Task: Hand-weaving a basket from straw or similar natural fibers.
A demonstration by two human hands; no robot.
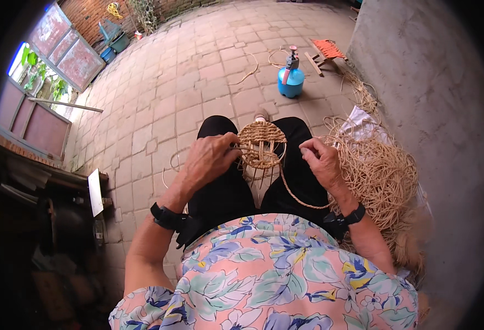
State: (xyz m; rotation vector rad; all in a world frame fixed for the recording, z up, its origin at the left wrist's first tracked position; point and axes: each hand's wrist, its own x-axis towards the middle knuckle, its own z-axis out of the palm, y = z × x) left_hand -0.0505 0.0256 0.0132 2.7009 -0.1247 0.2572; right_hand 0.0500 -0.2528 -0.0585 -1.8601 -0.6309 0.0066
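Between my knees is a round, partly woven straw-cord piece [261, 133], with open gaps and loose strands hanging below its lower band. My left hand [214, 154] grips its left edge, fingers curled on it and a strand. My right hand [319, 160] is closed in a pinch a little right of the piece, over my right thigh; what is between its fingertips, if anything, I cannot make out. A twisted cord [294, 195] runs from the piece down toward a large tangled heap of straw cord [379, 184] beside my right leg.
A blue pump sprayer [290, 82] stands on the pavers ahead, near a small stool with orange webbing [330, 48]. A concrete wall [434, 110] is at my right, dark clutter [55, 214] at my left. Metal gate panels [63, 55] and tubs [118, 45] are farther back.
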